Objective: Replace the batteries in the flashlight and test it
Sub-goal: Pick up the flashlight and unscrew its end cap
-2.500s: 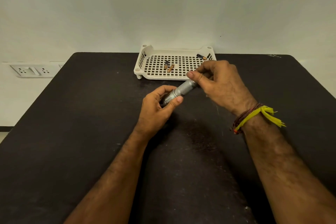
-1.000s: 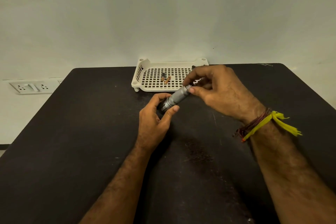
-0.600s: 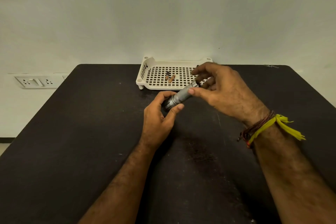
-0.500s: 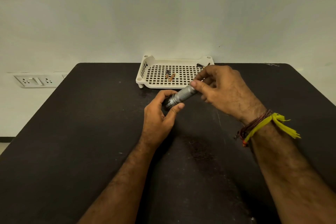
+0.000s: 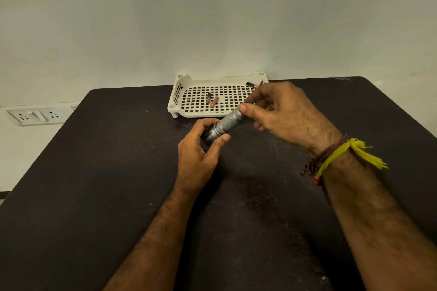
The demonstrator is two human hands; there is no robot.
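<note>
A silver flashlight [image 5: 226, 123] lies slanted above the black table [image 5: 94, 172], held at both ends. My left hand [image 5: 198, 149] grips its dark head end between thumb and fingers. My right hand [image 5: 281, 113] pinches the tail end with thumb and fingers curled round it; the tail cap is hidden under the fingers. Behind them stands a white perforated tray [image 5: 189, 85]. Two small batteries [image 5: 211, 99] lie on its grid, and another battery [image 5: 251, 84] rests at its back right corner.
A white wall socket plate [image 5: 35, 116] sits on the wall left of the table. The wall runs close behind the tray. My right wrist wears a yellow and brown thread band [image 5: 335, 156].
The camera view shifted slightly. My right fingers have shifted around the flashlight's tail end while my left hand keeps its hold on the head. The flashlight stays in about the same place.
</note>
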